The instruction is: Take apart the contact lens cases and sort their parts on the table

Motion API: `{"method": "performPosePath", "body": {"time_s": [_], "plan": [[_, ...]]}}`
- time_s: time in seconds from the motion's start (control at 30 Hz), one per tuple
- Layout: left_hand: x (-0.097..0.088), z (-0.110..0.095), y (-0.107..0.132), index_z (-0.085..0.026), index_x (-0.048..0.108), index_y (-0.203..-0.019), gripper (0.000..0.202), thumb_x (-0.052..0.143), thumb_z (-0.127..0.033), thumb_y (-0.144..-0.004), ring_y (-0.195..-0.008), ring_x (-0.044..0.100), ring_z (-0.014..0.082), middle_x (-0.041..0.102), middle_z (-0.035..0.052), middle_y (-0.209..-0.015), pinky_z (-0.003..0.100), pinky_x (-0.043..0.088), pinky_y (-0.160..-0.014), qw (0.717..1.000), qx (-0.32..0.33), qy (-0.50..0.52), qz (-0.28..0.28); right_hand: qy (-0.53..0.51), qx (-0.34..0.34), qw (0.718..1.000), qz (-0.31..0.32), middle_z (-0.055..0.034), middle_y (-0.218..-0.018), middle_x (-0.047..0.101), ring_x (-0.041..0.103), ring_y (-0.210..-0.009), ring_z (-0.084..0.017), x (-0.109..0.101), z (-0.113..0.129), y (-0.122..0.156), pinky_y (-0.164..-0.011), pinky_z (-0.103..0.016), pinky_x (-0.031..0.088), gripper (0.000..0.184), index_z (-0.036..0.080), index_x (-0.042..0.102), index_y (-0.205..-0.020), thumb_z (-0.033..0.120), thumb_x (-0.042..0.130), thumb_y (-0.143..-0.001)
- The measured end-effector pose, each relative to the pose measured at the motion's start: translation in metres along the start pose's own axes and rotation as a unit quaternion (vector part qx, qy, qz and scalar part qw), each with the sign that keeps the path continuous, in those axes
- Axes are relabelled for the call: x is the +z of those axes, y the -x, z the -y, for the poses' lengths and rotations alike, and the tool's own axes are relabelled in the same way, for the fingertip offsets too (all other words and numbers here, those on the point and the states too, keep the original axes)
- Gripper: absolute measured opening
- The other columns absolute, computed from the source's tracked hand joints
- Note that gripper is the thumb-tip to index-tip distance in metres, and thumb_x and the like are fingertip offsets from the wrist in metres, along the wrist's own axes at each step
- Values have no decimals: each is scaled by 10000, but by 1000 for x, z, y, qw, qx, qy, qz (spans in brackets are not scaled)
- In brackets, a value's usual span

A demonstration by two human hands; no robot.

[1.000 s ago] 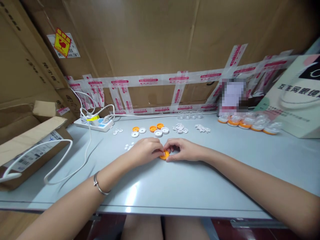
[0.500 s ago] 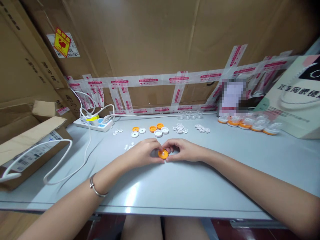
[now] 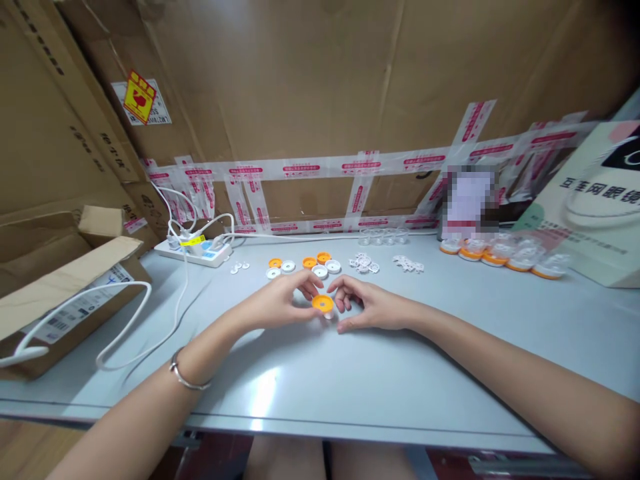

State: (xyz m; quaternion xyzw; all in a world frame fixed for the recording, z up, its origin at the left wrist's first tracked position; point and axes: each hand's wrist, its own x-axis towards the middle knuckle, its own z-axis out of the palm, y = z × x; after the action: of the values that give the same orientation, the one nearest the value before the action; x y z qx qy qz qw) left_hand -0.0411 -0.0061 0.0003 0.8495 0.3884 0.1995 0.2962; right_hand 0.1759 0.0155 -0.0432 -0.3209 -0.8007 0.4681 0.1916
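Observation:
My left hand (image 3: 287, 301) holds a round orange plastic cap with a raised rim (image 3: 323, 303), its thumb against the near-left edge. A small hole shows in the middle of the cap. Just below its near edge appears a small white piece (image 3: 329, 316); whether the two are joined I cannot make out. My right hand (image 3: 367, 303) is beside the cap on the right, fingers curved and apart, with nothing in them. Behind the hands lie more orange caps (image 3: 324, 257) and white round caps (image 3: 332, 267).
White gear-like parts (image 3: 363, 263), small white parts (image 3: 409, 264) and clear plastic pieces (image 3: 383, 237) lie farther back. Orange-based assembled pieces (image 3: 517, 257) line the right. A power strip (image 3: 193, 251), white cable (image 3: 125, 360) and open carton (image 3: 75, 300) occupy the left.
My right hand has come away from the orange cap, its fingers now wider apart. The cap has shifted slightly in my left hand, and the white piece now shows below it.

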Motion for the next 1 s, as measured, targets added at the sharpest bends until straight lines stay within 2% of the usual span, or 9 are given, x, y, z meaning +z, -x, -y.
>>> {"method": "performPosePath", "body": {"time_s": [0.07,0.17,0.23,0.3,0.43,0.53,0.8,0.9,1.0], "plan": [[-19,5,3,-193,521,-1085,393,618,-324,-728,-902,580,167,626,49,-955,272,444,-739,999,-25,19,-25,-1,8,1000,3,13,-822,497,478,-789,-132,0,0,1,-751,-286,407,565,197,407,-1052,374,714,-613],[-51,20,8,-190,530,-1122,438,601,-380,-733,-898,585,180,637,61,-972,282,447,-734,992,-65,-12,-104,3,18,1000,7,6,-843,505,469,-797,-132,-1,1,1,-753,-282,402,553,201,413,-1043,377,715,-615],[-66,33,10,-176,581,-1053,401,599,-401,-722,-886,583,189,640,66,-975,283,445,-727,977,-95,-83,-172,5,22,1000,7,5,-845,509,462,-793,-130,-1,1,2,-751,-278,399,554,200,416,-1042,377,718,-612],[-73,49,10,-159,629,-937,338,595,-408,-710,-854,579,192,644,67,-940,290,444,-736,962,-110,-147,-202,5,23,1000,5,5,-843,509,464,-794,-129,-1,2,2,-754,-276,398,549,200,424,-1042,384,714,-614],[-61,74,3,-155,643,-891,330,580,-421,-706,-820,572,202,641,65,-885,313,443,-749,962,-105,-201,-151,9,18,1000,5,1,-851,507,474,-811,-135,0,1,2,-765,-281,397,527,200,433,-1038,407,696,-631],[-44,80,-5,-165,646,-918,350,558,-446,-727,-845,569,206,618,68,-919,320,441,-783,969,-93,-194,-120,16,16,1000,4,0,-847,508,479,-806,-137,0,0,2,-760,-286,394,508,200,436,-1031,409,687,-642],[-26,72,-16,-216,645,-989,332,580,-424,-740,-974,513,232,524,68,-1019,359,393,-890,971,-51,-216,-84,10,20,1000,5,3,-842,506,486,-805,-133,0,1,2,-750,-277,395,498,194,449,-1032,406,683,-646],[-24,71,-16,-202,603,-1057,375,600,-392,-734,-998,495,239,512,74,-1046,375,381,-898,967,-55,-221,-111,13,20,1000,5,2,-840,507,486,-804,-131,-1,2,2,-747,-275,398,486,192,452,-1031,392,680,-651],[-19,58,-13,-190,580,-1065,359,593,-366,-752,-990,497,222,522,72,-1037,363,379,-896,973,-27,-183,-138,11,16,1000,5,1,-835,507,480,-797,-131,-1,4,2,-747,-280,405,477,191,454,-1030,375,681,-654]]}}
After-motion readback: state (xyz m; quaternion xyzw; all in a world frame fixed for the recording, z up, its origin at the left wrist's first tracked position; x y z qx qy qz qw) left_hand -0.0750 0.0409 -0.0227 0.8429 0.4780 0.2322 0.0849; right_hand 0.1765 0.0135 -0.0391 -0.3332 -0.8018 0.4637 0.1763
